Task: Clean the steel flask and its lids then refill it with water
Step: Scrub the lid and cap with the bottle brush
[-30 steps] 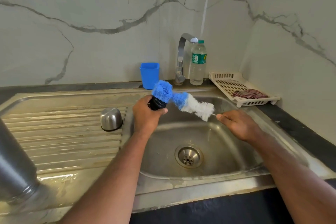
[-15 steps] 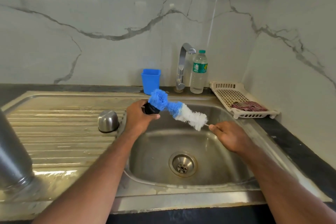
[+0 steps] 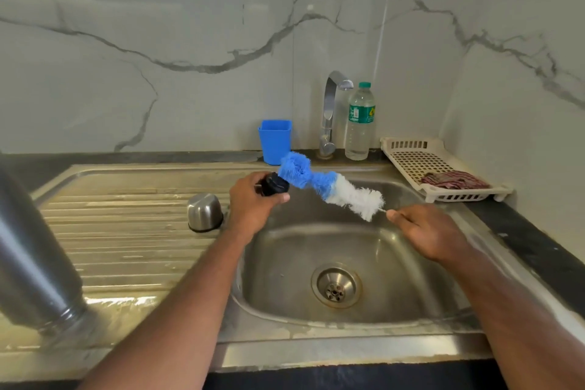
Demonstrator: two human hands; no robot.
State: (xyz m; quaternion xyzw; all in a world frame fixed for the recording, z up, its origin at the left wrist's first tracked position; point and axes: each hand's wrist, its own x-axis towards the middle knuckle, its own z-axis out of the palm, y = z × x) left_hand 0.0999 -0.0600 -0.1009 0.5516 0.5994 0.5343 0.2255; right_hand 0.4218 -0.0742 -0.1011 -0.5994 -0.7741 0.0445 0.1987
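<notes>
Black inner lid scrubbed with bottle brush over sink basin.

Black inner lid [image 3: 274,184] is gripped in left hand [image 3: 253,206]; bottle brush [image 3: 329,187] wire handle is pinched by right hand [image 3: 427,233], blue bristles against lid. Steel cap [image 3: 204,212] is set on drainboard [image 3: 126,231]; steel flask [image 3: 34,260] is seen at far left.

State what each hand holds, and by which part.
Left hand grips the black inner lid around its body. Right hand pinches the bottle brush by its thin wire handle.
</notes>
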